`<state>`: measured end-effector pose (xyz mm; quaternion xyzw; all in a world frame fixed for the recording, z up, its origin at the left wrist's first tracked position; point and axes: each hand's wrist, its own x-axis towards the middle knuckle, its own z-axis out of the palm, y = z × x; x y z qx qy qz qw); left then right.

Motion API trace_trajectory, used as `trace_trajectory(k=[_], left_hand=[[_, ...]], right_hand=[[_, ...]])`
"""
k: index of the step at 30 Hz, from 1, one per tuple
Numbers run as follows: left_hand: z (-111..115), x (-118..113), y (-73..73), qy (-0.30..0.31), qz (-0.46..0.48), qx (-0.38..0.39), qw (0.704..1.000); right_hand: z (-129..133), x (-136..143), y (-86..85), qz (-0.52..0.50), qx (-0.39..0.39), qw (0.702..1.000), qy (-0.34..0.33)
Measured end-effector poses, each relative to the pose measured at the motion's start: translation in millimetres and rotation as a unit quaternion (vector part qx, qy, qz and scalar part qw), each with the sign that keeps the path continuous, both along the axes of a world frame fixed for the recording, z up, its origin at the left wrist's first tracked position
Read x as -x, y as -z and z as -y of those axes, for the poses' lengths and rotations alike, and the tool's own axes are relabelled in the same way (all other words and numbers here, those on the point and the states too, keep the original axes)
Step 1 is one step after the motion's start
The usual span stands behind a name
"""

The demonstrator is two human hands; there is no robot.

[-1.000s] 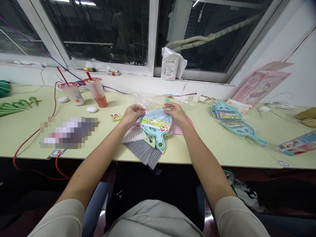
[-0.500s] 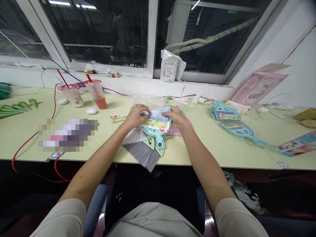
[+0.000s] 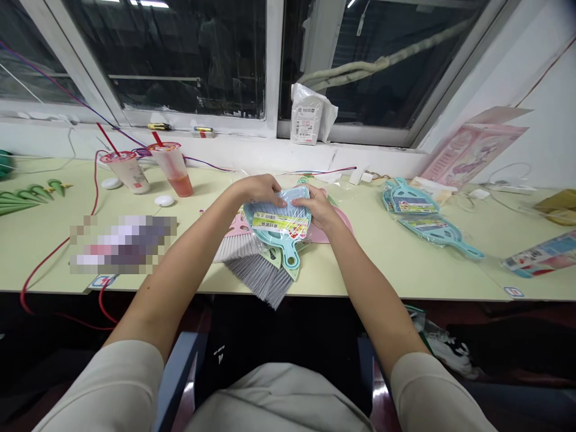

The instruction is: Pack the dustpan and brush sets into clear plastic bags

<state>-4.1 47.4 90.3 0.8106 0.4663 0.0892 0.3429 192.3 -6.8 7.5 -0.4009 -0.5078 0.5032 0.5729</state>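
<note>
A light-blue dustpan and brush set (image 3: pixel 281 225) in a clear wrapper with a yellow label lies between my hands, its handle toward me. My left hand (image 3: pixel 265 189) grips its upper left edge, thumb on top of the wrapper. The upper right edge is pinched by my right hand (image 3: pixel 315 207), fingers partly behind it. Beneath it are a grey-bristled brush (image 3: pixel 263 279) that overhangs the table edge, a white-bristled brush (image 3: pixel 238 248) with a pink head, and a pink dustpan (image 3: pixel 344 222) at the right.
Two wrapped light-blue sets (image 3: pixel 436 231) lie to the right, near a flat printed package (image 3: pixel 540 255). Two drink cups (image 3: pixel 173 171) with red straws stand at the back left, beside a red cable (image 3: pixel 47 258). A pink box (image 3: pixel 479 150) leans at the back right.
My left hand has moved up and over the wrapped set's top edge, now gripping it instead of hovering at its left side. More of the label and of the pink brush head shows.
</note>
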Motion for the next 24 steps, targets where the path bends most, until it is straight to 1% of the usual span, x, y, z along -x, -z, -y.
trace_trajectory(k=[2,3,5,6,8,9,11,13,14,16,19,21,24], left_hand=[[-2,1,-2.8,0.006,0.012,0.089,0.996],[-3,2,-2.6,0.004,0.025,0.121,0.992],[-5,3,1.2,0.001,0.051,0.146,0.988],[-7,3,4.6,0.001,0.062,0.137,0.989],[-10,3,13.1,-0.012,0.1,0.091,0.991],[-12,2,17.7,-0.023,0.132,0.064,0.989],[-18,0,26.3,-0.049,0.212,0.028,0.976],[-23,-2,31.9,-0.061,0.27,0.025,0.961],[-26,-2,33.2,-0.059,0.282,0.028,0.957],[-30,1,32.5,-0.051,0.271,0.029,0.961],[-33,10,26.2,-0.054,0.215,0.026,0.975],[-32,20,22.0,-0.062,0.195,0.052,0.978],[-28,35,21.8,-0.067,0.229,0.119,0.964]], right_hand=[[-1,-1,1.1,0.002,0.001,1.0,-0.003],[-1,-1,1.7,0.002,0.002,1.0,-0.001],[-2,-1,3.1,0.004,0.003,1.0,0.007],[-3,-1,3.7,0.004,0.004,1.0,0.012],[-3,-1,4.4,0.0,0.009,1.0,0.022],[-3,0,4.5,-0.004,0.011,1.0,0.024],[-3,0,4.3,-0.011,0.009,1.0,0.027],[-3,1,4.2,-0.015,0.007,1.0,0.027],[-4,0,4.5,-0.016,0.007,0.999,0.028],[-6,-2,5.7,-0.019,0.01,0.999,0.031],[-10,-7,8.1,-0.037,0.009,0.998,0.049],[-13,-13,9.3,-0.059,0.007,0.996,0.061],[-19,-22,10.0,-0.094,0.005,0.993,0.068]])
